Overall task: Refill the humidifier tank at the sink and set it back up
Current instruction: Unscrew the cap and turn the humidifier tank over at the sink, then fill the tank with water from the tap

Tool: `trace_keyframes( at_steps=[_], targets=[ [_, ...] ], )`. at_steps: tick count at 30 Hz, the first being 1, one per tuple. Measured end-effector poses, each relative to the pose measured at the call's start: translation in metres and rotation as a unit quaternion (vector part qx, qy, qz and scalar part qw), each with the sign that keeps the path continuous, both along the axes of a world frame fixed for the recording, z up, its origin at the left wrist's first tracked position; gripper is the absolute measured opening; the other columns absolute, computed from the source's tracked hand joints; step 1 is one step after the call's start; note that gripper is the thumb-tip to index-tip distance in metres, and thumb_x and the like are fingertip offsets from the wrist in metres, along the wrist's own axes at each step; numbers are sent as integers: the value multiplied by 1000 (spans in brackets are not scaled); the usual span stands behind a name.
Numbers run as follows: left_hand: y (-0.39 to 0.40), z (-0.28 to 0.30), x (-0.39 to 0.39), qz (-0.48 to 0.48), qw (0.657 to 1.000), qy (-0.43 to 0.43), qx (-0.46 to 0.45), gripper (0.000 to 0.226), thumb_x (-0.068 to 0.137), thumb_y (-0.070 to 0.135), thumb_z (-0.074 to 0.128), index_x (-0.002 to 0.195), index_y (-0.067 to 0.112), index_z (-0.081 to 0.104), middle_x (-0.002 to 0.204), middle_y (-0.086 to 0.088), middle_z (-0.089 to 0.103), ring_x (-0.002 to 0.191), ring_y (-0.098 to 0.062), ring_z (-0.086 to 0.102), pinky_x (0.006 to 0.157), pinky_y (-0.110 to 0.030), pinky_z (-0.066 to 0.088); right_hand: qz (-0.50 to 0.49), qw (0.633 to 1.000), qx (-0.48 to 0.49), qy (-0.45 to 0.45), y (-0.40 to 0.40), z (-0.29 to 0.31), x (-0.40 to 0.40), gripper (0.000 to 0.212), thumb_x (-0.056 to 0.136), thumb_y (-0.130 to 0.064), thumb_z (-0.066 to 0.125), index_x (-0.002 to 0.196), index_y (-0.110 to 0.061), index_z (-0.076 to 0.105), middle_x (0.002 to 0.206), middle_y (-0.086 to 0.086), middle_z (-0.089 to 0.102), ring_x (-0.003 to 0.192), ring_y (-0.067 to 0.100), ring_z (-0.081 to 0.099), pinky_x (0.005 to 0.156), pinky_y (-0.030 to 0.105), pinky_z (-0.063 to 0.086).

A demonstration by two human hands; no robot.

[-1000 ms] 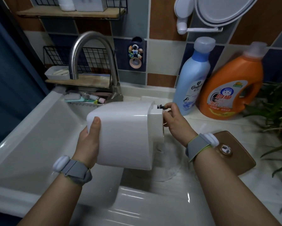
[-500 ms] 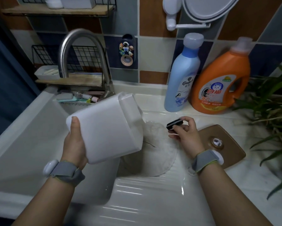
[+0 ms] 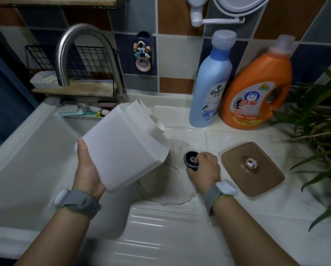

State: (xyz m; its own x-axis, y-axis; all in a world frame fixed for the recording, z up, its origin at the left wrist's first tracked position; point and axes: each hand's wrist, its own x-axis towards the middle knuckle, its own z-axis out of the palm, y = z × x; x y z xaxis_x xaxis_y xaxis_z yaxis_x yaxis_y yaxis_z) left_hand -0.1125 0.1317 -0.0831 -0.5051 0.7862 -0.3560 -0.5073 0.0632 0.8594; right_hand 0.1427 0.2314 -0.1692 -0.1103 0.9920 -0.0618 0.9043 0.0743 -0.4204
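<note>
Cap off, pre-fill step.
L hand gripping white tank, tilted over sink; R hand pinching black cap at drainboard. Next, prob.: drop cap, bring tank opening under faucet.

We record the sink basin at frame left, with the faucet above it in the upper left. Behind the faucet we note a wire shelf against the wall. At frame centre the left hand holds the tank tilted, over the basin's right edge. To its right we place the right hand on the cap, low over the draining board, with a cloth just below it. Further right we list a lid lying flat on the counter. Behind, at upper right, two bottles stand side by side: the tall bottle left, the jug right. A plant fills the right edge.
</note>
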Motion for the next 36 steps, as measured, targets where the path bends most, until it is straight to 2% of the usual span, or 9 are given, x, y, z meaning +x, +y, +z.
trace_keyframes(
  at_steps=[2, 4, 7, 9, 13, 19, 27, 33, 36],
  targets=[
    [-1, -2, 1, -3, 1000, -8, 5, 64, 87, 73, 19, 103, 37, 69, 108, 6, 73, 96, -19, 69, 87, -38, 50, -2, 1000, 8, 0, 0, 6, 1, 26, 75, -29, 69, 95, -14, 62, 138, 8, 45, 131, 29, 34, 99, 35, 34],
    [-2, -6, 2, 2, 1000, -13, 0, 64, 86, 74, 21, 106, 36, 68, 111, 5, 72, 97, -19, 69, 86, -37, 52, -10, 995, 70, 73, -1, 23, -1, 13, 77, -21, 68, 88, -16, 67, 135, 7, 48, 131, 28, 35, 99, 31, 32],
    [-6, -6, 3, 2, 1000, -17, 6, 64, 85, 75, 23, 113, 33, 64, 111, 3, 72, 98, -19, 69, 82, -37, 56, 12, 960, 61, 274, 0, 65, -22, 9, 84, -16, 64, 92, -15, 67, 109, 2, 60, 110, 21, 53, 80, 4, 35],
    [-12, -4, 5, 7, 1000, -16, 6, 64, 85, 74, 24, 113, 32, 63, 110, 3, 72, 99, -19, 69, 83, -37, 56, 43, 934, -38, 352, 1, 99, -39, 22, 89, -29, 61, 107, -16, 62, 103, -2, 61, 92, 12, 58, 70, 1, 38],
    [-35, 3, 7, 34, 999, -16, 10, 65, 84, 75, 24, 113, 33, 63, 114, 2, 71, 107, -21, 65, 93, -40, 47, 149, 933, -134, 300, -6, 126, -64, 67, 81, -59, 60, 135, -23, 44, 120, -7, 54, 90, 7, 55, 74, 21, 43],
    [-75, 8, 0, 63, 998, 23, -8, 63, 88, 71, 16, 111, 34, 63, 104, 3, 74, 89, -15, 71, 82, -36, 54, 225, 903, -128, 342, -22, 121, -101, 79, 55, -75, 69, 120, -31, 61, 119, -7, 64, 105, 14, 62, 92, 42, 54],
    [-91, -5, -39, 90, 996, 2, -24, 67, 85, 73, 21, 111, 31, 66, 110, -5, 72, 93, -23, 68, 96, -45, 47, 255, 901, -149, 318, -31, 120, -146, 70, 69, -60, 72, 128, -25, 57, 125, -7, 61, 110, 13, 58, 96, 37, 50],
    [-70, -17, -84, 61, 997, 5, -51, 54, 93, 61, 27, 109, 26, 64, 95, 3, 75, 79, -12, 70, 77, -31, 50, 229, 920, -153, 278, -17, 117, -186, 78, 64, -65, 71, 129, -22, 56, 125, -3, 61, 108, 17, 61, 94, 43, 53],
    [-68, -30, -125, 69, 985, 49, -150, 33, 92, 47, 47, 110, 23, 59, 89, 2, 65, 83, -17, 61, 74, -29, 44, 247, 945, -105, 188, -11, 109, -213, 69, 72, -56, 72, 128, -18, 57, 123, 1, 55, 111, 19, 57, 96, 30, 46]
  ],
)
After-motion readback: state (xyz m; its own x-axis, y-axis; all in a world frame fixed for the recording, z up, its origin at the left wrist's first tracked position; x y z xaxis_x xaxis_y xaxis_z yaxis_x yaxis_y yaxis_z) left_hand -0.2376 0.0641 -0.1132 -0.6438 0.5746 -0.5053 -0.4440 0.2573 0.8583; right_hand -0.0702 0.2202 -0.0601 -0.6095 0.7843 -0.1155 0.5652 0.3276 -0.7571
